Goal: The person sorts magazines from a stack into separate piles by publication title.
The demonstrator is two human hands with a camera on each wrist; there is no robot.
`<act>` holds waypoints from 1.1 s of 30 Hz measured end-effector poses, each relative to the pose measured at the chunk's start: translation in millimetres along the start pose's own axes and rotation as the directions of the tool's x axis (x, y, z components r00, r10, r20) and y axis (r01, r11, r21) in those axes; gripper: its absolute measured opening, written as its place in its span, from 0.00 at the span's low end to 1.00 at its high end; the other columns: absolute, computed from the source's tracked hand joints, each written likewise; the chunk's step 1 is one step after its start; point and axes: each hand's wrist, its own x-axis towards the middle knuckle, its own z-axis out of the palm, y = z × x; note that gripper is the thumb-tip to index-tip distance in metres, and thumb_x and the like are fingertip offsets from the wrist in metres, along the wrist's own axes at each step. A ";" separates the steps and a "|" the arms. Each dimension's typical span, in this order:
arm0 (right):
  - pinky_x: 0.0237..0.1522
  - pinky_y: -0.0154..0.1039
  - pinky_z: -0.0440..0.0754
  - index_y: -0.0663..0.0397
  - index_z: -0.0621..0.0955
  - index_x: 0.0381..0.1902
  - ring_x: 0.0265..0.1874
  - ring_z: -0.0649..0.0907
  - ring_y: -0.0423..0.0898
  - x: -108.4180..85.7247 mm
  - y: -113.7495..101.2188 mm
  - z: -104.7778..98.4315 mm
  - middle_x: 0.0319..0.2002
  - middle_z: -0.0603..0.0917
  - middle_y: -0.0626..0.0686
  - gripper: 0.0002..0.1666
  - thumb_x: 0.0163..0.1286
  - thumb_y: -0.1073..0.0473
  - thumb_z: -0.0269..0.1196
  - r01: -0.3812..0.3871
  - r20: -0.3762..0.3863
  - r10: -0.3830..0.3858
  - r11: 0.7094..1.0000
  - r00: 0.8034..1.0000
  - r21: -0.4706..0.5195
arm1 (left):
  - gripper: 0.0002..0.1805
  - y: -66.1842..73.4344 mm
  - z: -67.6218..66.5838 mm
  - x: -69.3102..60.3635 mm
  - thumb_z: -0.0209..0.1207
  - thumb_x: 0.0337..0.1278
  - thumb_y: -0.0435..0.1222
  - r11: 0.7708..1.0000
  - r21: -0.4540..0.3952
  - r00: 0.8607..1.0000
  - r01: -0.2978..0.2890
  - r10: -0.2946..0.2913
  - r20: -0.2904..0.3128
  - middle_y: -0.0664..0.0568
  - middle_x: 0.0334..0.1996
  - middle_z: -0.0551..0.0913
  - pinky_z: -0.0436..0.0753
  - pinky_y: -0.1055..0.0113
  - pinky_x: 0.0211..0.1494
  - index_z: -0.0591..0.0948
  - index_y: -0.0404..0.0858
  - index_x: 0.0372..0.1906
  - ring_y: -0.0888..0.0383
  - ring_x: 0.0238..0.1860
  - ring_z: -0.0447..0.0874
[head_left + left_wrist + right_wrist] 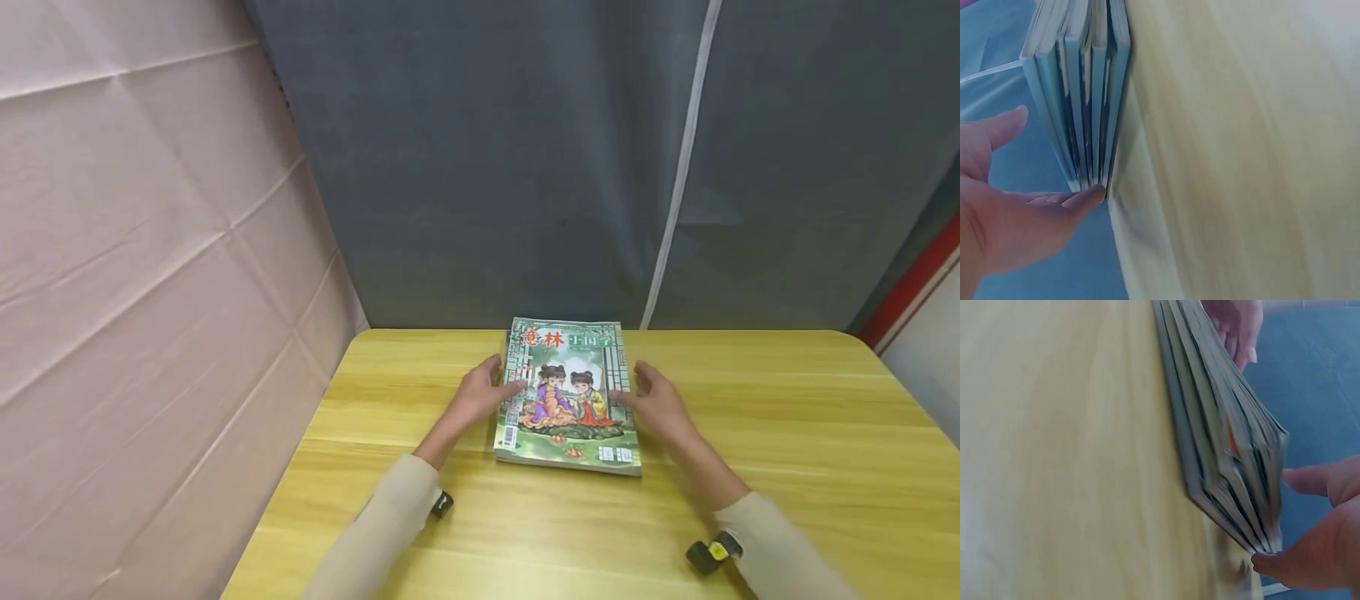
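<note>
A stack of several magazines (570, 396) lies flat on the table, its green cover showing two drawn figures. At its left side is my left hand (480, 396), and my right hand (660, 404) is at its right side, both thumbs level with the cover's edges. In the left wrist view, the left hand's (1019, 206) fingertips meet the lower part of the stack (1079, 94), with the thumb held apart. The right wrist view has the right hand's (1319, 519) fingertips at the lower corner of the layered stack (1229, 450), thumb near its upper edge.
The yellow wood-grain table (787, 433) reaches back to a dark grey curtain (480, 167) with a white strip. A pale pink cloth (150, 292) hangs along the left. At the far right stands a red-and-white edge (918, 279).
</note>
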 end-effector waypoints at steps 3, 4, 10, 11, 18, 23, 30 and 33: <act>0.85 0.61 0.55 0.66 0.38 0.84 0.84 0.52 0.70 1.4 1.1 5.9 0.85 0.45 0.70 0.61 0.76 0.54 0.66 -0.031 -0.003 0.031 0.998 1.000 0.047 | 0.50 0.2 4.8 1.9 0.70 0.65 0.51 0.999 -0.035 1.000 -0.005 0.006 0.022 0.33 0.75 0.73 0.75 0.41 0.78 0.61 0.33 0.82 0.35 0.74 0.74; 0.85 0.61 0.56 0.67 0.39 0.84 0.84 0.53 0.70 1.7 1.5 7.5 0.84 0.45 0.71 0.61 0.76 0.54 0.67 -0.033 -0.007 0.034 0.998 0.999 0.054 | 0.50 0.5 6.4 2.1 0.71 0.63 0.51 0.999 -0.032 0.999 -0.009 0.010 0.033 0.34 0.73 0.76 0.76 0.42 0.77 0.62 0.35 0.82 0.36 0.73 0.76; 0.76 0.60 0.74 0.71 0.50 0.83 0.72 0.75 0.68 0.9 4.6 17.6 0.77 0.66 0.75 0.59 0.71 0.53 0.72 0.042 -0.047 -0.043 0.999 0.998 -0.007 | 0.59 0.6 13.8 -0.9 0.78 0.52 0.52 0.994 0.081 0.996 -0.067 0.062 0.065 0.40 0.71 0.79 0.78 0.41 0.75 0.59 0.45 0.85 0.38 0.70 0.79; 0.74 0.60 0.76 0.71 0.52 0.83 0.68 0.77 0.67 0.3 5.0 19.1 0.75 0.69 0.75 0.59 0.70 0.53 0.73 0.058 -0.052 -0.060 0.998 0.997 -0.024 | 0.60 0.3 14.6 -1.7 0.78 0.52 0.52 0.993 0.085 0.995 -0.076 0.071 0.063 0.40 0.72 0.78 0.77 0.41 0.75 0.57 0.45 0.85 0.38 0.71 0.78; 0.72 0.61 0.77 0.72 0.54 0.82 0.65 0.80 0.67 -3.2 7.5 20.8 0.72 0.72 0.75 0.57 0.70 0.55 0.72 0.097 -0.059 -0.101 0.993 0.993 -0.070 | 0.59 -0.6 18.5 -6.3 0.77 0.55 0.49 0.994 0.054 0.994 -0.096 0.092 0.067 0.42 0.76 0.74 0.75 0.39 0.77 0.54 0.50 0.86 0.38 0.74 0.75; 0.73 0.63 0.75 0.72 0.58 0.80 0.64 0.80 0.67 -3.6 8.0 19.3 0.69 0.75 0.74 0.52 0.70 0.58 0.71 0.138 -0.069 -0.146 0.985 0.987 -0.103 | 0.56 2.6 21.6 -6.2 0.76 0.57 0.47 0.989 0.065 0.990 -0.132 0.128 0.063 0.42 0.80 0.67 0.65 0.37 0.83 0.56 0.48 0.86 0.38 0.81 0.64; 0.71 0.65 0.76 0.75 0.61 0.78 0.61 0.81 0.67 -3.0 6.8 22.2 0.63 0.79 0.74 0.46 0.71 0.62 0.70 0.213 -0.053 -0.219 0.972 0.974 -0.102 | 0.66 4.4 22.1 -8.3 0.74 0.59 0.50 0.981 0.150 0.992 -0.120 0.114 0.047 0.41 0.88 0.42 0.43 0.39 0.88 0.40 0.43 0.88 0.41 0.88 0.33; 0.71 0.63 0.77 0.74 0.59 0.79 0.60 0.82 0.65 -2.8 7.4 24.1 0.63 0.79 0.73 0.47 0.72 0.62 0.69 0.203 -0.049 -0.207 0.976 0.977 -0.083 | 0.66 4.4 22.0 -9.1 0.74 0.59 0.50 0.978 0.172 0.992 -0.121 0.115 0.044 0.42 0.88 0.41 0.45 0.39 0.88 0.39 0.44 0.88 0.42 0.88 0.32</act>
